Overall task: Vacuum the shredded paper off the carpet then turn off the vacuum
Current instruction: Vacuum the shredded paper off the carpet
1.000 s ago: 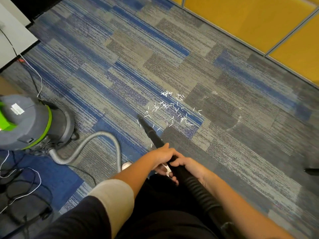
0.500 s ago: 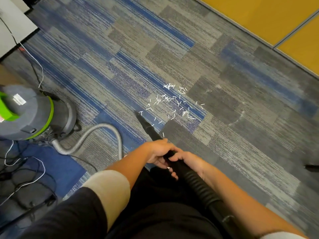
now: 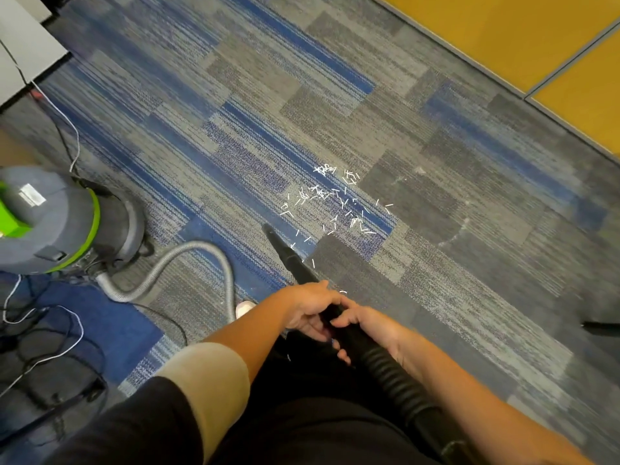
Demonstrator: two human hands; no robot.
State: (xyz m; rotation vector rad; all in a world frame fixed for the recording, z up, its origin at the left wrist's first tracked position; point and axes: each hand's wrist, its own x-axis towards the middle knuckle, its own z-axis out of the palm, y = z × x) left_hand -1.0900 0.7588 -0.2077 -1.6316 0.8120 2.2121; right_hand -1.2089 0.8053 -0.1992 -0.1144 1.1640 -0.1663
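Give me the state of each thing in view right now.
shredded paper: scattered on the carpet, not picked up.
nozzle: tip low at the pile's near-left edge.
left hand: grips the nozzle.
right hand: grips the nozzle just behind the left hand.
vacuum canister: upright, grey hose attached; on or off cannot be told.

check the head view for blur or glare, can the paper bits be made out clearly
Head view: even, soft light, with no glare or hard shadows; the shredded paper reads crisp white against the carpet; the nozzle is sharp too; the vacuum canister and the sleeve near the lower left edge look softer.
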